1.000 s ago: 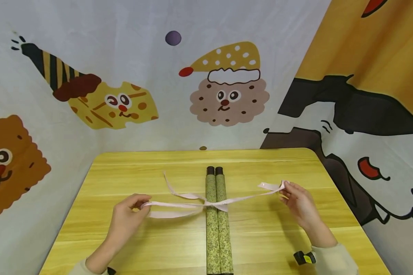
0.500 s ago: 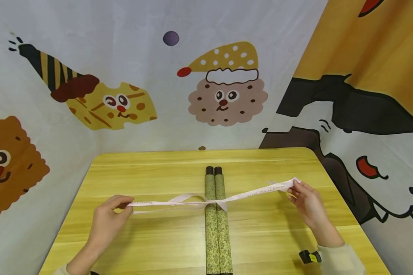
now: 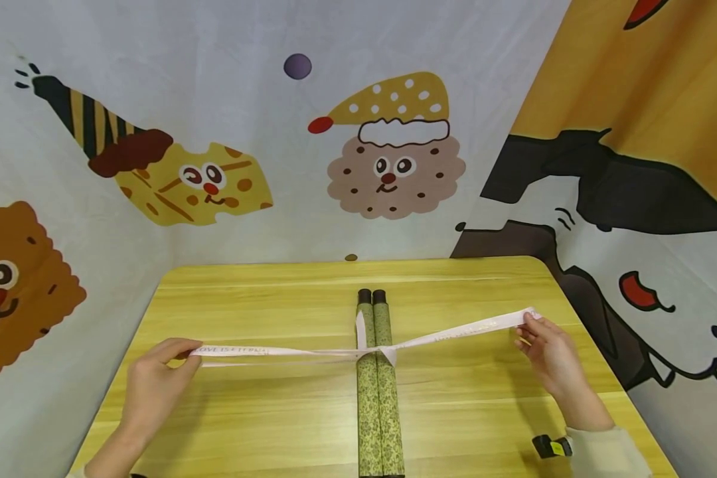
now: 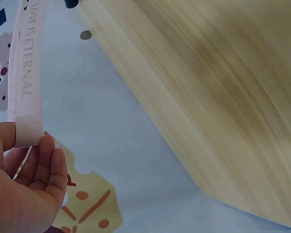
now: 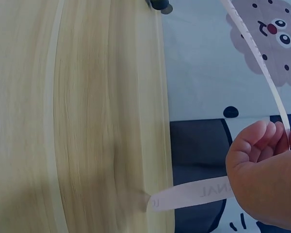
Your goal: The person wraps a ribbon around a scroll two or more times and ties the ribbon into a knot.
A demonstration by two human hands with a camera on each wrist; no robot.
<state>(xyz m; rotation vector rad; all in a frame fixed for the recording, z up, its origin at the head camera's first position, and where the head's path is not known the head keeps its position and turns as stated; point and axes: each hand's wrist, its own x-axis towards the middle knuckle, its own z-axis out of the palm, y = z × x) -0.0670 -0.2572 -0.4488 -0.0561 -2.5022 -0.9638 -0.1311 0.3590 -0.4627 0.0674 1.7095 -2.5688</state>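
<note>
A pale pink ribbon (image 3: pixel 472 328) crosses a pair of green patterned scroll rolls (image 3: pixel 368 411) with dark end knobs, lying side by side on the table. My left hand (image 3: pixel 158 378) pinches one stretch of ribbon out to the left; a second, thinner strand runs below it. Out to the right, my right hand (image 3: pixel 552 355) pinches the other stretch, raised above the table. Where they meet, the ribbon is gathered over the rolls, with a short strip standing up. "LOVE IS ETERNAL" reads on the ribbon (image 4: pixel 28 73) in the left wrist view. A loose tail (image 5: pixel 191 194) hangs by my right hand.
The wood-grain table (image 3: pixel 275 425) has rounded far corners. Behind it and along both sides hangs a pale curtain (image 3: pixel 227 66) printed with cartoon food and animal figures. A dark wrist strap (image 3: pixel 552 446) shows by the right sleeve.
Both hands have moved apart, the left one further, drawing the ribbon longer and straighter. The loose strand on the left has shrunk to a short strip at the rolls, which stay put.
</note>
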